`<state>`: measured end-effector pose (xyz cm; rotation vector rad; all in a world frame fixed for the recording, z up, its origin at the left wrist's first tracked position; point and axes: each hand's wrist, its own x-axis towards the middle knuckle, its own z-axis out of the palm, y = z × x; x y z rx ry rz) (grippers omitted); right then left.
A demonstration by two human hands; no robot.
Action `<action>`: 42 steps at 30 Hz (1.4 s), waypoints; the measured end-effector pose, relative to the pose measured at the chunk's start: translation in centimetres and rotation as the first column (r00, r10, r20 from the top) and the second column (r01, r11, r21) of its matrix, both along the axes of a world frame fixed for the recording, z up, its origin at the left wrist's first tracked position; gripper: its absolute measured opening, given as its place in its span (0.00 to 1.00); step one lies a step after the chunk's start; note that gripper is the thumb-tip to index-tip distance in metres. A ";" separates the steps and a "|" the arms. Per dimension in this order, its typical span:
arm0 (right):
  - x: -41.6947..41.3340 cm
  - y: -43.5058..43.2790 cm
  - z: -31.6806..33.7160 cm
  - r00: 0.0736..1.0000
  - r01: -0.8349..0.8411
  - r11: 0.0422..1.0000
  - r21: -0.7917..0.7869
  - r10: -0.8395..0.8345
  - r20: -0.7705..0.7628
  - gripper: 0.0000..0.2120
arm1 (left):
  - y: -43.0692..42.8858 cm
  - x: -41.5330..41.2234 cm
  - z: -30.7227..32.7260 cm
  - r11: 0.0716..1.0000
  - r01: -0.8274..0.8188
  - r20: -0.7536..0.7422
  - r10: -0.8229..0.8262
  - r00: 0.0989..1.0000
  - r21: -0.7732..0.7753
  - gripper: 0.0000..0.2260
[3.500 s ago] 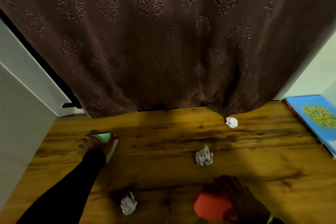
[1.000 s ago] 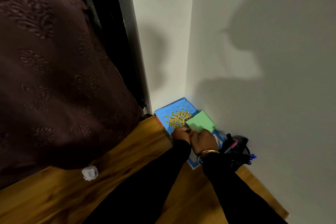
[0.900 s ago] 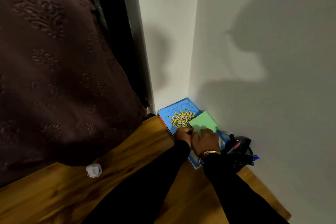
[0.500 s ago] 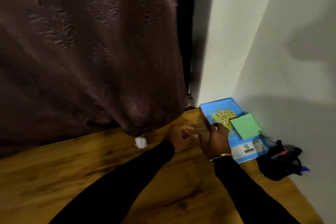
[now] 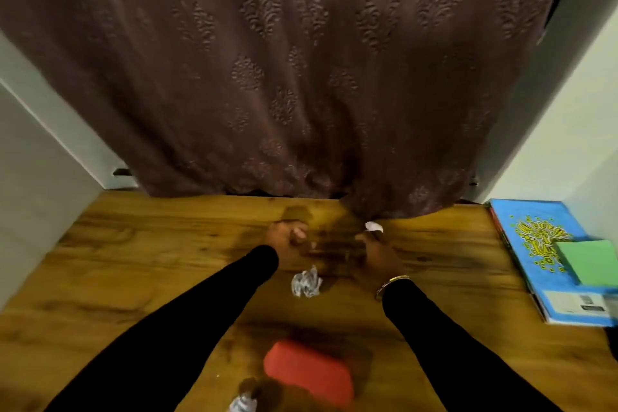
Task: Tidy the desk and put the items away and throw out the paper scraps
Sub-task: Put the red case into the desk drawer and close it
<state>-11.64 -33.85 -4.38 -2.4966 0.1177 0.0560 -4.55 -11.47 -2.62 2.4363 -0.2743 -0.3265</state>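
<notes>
From the head view, my right hand (image 5: 376,252) reached toward the small paper scrap (image 5: 374,226) at the curtain (image 5: 301,77) hem; I could not tell its finger state. My left hand (image 5: 284,237) was loosely curled, empty. I judged a light pinch best. I counted three scraps (image 5: 306,282), one red pad (image 5: 309,370), one green pad (image 5: 590,261) on one blue book (image 5: 528,227).

Wooden tabletop (image 5: 133,278), brown grain finish. Items lying directly on it: one crumpled paper scrap (image 5: 306,282) near the centre; a small white scrap (image 5: 374,226) at the far edge, touching the curtain hem; a third scrap (image 5: 243,404) at the near edge; a red block (image 5: 307,372) just beside that scrap; a blue book (image 5: 548,257) at the right edge.
</notes>
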 end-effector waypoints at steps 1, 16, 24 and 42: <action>-0.1 1.3 0.2 0.999 -0.033 0.999 -0.009 0.033 -0.014 0.24 | 2.0 -0.3 0.0 1.000 0.003 -0.016 -0.003 1.000 0.015 0.17; -13.1 10.4 -5.8 0.829 -0.508 0.838 -0.200 0.413 -0.376 0.47 | 19.2 -11.4 -1.4 0.965 -0.224 0.010 0.227 0.974 -0.135 0.10; -13.9 10.8 -7.5 0.889 -0.436 0.836 -0.333 0.342 -0.305 0.47 | 28.6 -9.6 -0.1 0.615 -0.755 0.054 0.782 0.621 -0.229 0.18; -22.3 12.4 -2.3 0.935 0.296 0.955 -0.006 -0.291 -0.202 0.43 | 11.2 -19.5 -2.0 0.936 0.163 0.354 -0.045 0.934 -0.311 0.12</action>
